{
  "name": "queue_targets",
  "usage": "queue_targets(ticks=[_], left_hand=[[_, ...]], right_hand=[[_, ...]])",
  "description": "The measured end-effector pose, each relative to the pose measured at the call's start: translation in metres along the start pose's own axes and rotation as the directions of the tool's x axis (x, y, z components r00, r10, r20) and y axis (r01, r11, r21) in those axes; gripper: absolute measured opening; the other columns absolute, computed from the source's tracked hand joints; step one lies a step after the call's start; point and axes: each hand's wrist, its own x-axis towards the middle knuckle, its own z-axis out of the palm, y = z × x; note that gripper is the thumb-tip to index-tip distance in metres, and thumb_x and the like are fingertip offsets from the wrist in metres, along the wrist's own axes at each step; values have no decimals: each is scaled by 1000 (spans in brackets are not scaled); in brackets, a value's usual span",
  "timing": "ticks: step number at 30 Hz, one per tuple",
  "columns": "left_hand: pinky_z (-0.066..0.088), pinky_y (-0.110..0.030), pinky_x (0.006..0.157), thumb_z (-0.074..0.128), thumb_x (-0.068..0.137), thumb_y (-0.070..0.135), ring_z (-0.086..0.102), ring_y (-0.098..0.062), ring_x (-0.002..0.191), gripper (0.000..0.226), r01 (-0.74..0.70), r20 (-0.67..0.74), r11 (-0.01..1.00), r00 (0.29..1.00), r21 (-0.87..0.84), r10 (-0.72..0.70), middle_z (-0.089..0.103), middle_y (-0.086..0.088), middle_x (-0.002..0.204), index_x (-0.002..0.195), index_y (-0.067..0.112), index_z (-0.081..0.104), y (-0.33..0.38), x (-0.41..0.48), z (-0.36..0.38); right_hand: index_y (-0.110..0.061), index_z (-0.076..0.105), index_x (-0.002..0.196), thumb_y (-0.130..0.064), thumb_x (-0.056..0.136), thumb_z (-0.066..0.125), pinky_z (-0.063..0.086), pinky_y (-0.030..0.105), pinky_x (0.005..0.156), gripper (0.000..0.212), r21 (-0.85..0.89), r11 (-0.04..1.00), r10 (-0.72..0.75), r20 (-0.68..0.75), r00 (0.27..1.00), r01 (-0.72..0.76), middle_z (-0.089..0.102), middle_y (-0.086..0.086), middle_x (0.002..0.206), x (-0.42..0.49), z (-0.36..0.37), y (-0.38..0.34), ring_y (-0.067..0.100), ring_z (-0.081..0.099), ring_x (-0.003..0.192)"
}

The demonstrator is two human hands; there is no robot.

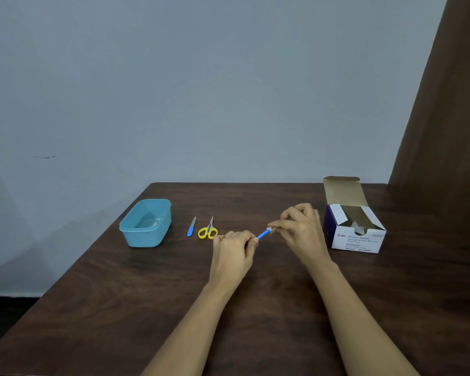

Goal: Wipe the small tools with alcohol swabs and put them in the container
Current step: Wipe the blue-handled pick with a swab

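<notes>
Just above the middle of the dark wooden tabletop [106, 294], both hands meet over one small blue tool [263, 235]. The left hand [234, 252] has its fingers curled and pinches the near end of the tool between thumb and fingertips. The right hand [300, 229] pinches a white swab [269, 230] around the tool's far end, with the other fingers bent above it. Only a short blue stretch of the tool shows between the two hands, slanting up to the right and lifted off the wood; what kind of tool it is cannot be told.

To the left, well apart from the hands, a teal container [147, 238] stands open near the tabletop's left edge. A small pale glint shows inside by its far right wall, too small to identify. Between the container and the hands lie a small file [192, 227] with a blue handle and, just beside it, yellow-handled scissors [208, 230], blades closed and pointing away.

On the right, near the right hand, sits a white and purple swab box [360, 240] labelled "Alcohol Swabs", its lid flap raised. Behind is a grey-blue wall [201, 90], with a brown curtain [445, 131] at the right.
</notes>
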Motion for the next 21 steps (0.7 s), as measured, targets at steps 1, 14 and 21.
queue_targets(ticks=[1, 14, 21], left_hand=[[32, -28, 80, 52, 95, 21, 56, -8, 77, 16, 5, -1, 1000, 1000, 0, -5, 66, 9, 80, 90, 21, 68, 0, 0, 0], [35, -22, 55, 50, 96, 29, 53, -12, 53, 29, 108, 23, 971, 994, -211, -106, 58, 6, 57, 79, 15, 69, -2, -1, 1], [52, -35, 70, 49, 95, 23, 62, -9, 62, 30, 103, 15, 958, 995, -266, -102, 66, 8, 63, 74, 15, 68, -2, 0, -2]], right_hand=[[-25, 79, 84, -22, 69, 84, 32, 31, 68, 16, 5, 1000, -23, 17, 1000, 22, 60, -6, 77, 1, 1, -3, 14, 40, 88], [-16, 73, 85, -16, 75, 79, 47, 34, 67, 11, -83, 983, -158, 84, 984, 165, 63, -1, 87, 1, 9, -23, 16, 43, 92], [-14, 74, 82, -12, 71, 83, 47, 33, 66, 15, -93, 983, -156, 25, 987, 157, 65, 1, 84, 2, 7, -21, 15, 41, 91]])
